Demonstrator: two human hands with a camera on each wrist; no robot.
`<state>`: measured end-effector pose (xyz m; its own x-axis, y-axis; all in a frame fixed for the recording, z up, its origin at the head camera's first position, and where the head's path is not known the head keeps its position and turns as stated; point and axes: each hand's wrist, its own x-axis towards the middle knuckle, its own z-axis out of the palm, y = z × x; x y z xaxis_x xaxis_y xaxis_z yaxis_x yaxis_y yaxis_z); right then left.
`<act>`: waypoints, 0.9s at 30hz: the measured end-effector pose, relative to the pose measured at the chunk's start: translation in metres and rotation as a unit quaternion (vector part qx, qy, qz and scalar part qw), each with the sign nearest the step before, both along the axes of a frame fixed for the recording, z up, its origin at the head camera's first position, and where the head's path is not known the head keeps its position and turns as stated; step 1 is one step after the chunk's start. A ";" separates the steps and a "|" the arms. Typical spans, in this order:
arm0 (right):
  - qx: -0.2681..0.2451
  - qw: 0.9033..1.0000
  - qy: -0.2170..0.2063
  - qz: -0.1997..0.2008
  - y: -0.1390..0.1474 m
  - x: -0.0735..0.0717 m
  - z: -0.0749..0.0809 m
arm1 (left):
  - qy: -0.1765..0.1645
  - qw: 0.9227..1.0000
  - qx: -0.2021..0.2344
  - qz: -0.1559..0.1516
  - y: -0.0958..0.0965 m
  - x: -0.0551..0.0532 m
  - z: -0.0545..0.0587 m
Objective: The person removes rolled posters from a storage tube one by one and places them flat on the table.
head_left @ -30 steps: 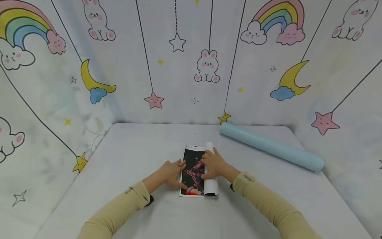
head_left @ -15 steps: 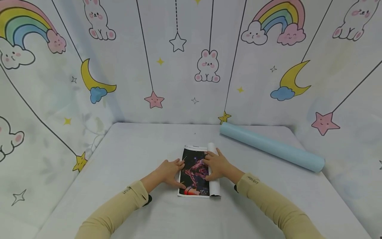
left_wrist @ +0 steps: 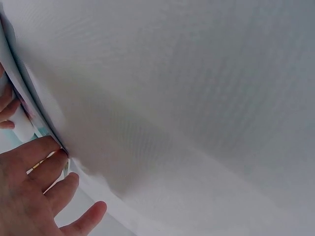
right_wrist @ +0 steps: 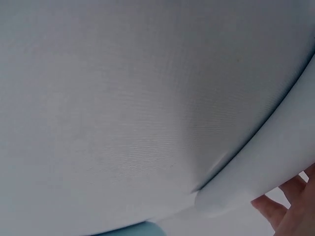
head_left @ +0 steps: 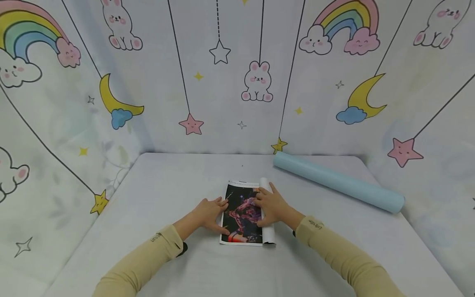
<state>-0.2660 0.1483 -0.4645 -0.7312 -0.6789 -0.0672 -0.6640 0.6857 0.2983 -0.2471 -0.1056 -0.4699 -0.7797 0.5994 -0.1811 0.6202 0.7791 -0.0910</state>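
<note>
A partly rolled poster lies on the white table in the head view. Its flat part carries a dark print with pink and purple figures and a white border, while the right side is wound into a white roll. With fingers and thumb spread, my left hand presses on the sheet's left edge. My right hand rests over the roll, its fingertips reaching onto the print. The left wrist view has the left hand at the paper's edge. In the right wrist view, fingers show beyond the white roll.
A long light-blue tube lies slanted at the back right of the white table. Behind and beside the table hangs a white cloth printed with rabbits, stars, moons and rainbows.
The roll and my right hand have shifted a little to the right, and more of the dark print shows. My left hand has shifted slightly left with the sheet's edge.
</note>
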 end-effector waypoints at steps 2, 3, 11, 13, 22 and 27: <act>0.004 1.000 -0.001 -0.002 0.003 0.000 0.000 | 0.001 1.000 -0.002 0.000 -0.001 0.000 0.001; 0.007 1.000 0.002 -0.004 0.006 -0.001 -0.001 | 0.000 1.000 -0.003 0.001 -0.001 0.000 0.002; 0.009 1.000 0.015 -0.021 0.030 -0.004 -0.010 | -0.012 1.000 0.006 0.012 -0.009 0.002 0.004; -0.005 1.000 0.012 -0.014 0.034 -0.004 -0.011 | -0.012 1.000 0.006 0.010 -0.011 0.002 0.004; -0.018 1.000 0.003 -0.018 0.041 0.002 -0.009 | -0.016 1.000 0.012 0.008 -0.016 0.002 0.004; 0.003 1.000 0.007 -0.030 0.047 0.002 -0.007 | -0.015 1.000 0.015 0.007 -0.019 0.000 0.002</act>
